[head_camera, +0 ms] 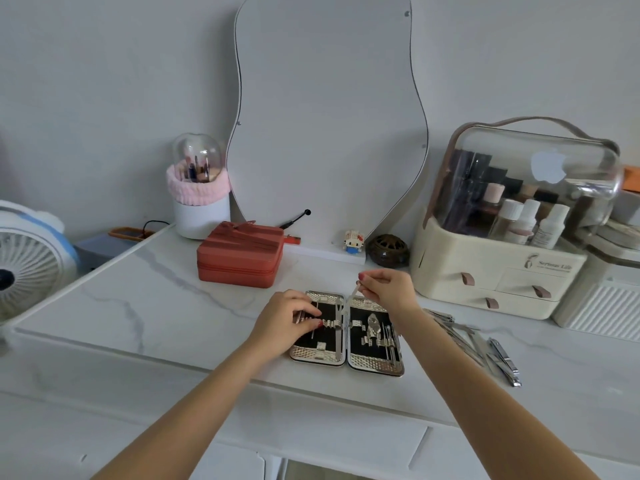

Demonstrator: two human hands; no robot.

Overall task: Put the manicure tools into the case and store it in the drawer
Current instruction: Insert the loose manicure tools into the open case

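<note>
A silver manicure case lies open flat on the marble counter near its front edge, black lining up, with several metal tools clipped inside. My left hand rests on the case's left half, fingers pressing a thin metal tool against the lining. Above the case's hinge my right hand pinches a slim metal tool that points down at the middle. Several loose steel tools, nail clippers among them, lie on the counter to the right of the case.
A cream cosmetics organiser with small drawers stands at the right. A red zip case, a brush holder, a wavy mirror, a toy figure and a dark burner line the back. A fan is at the left.
</note>
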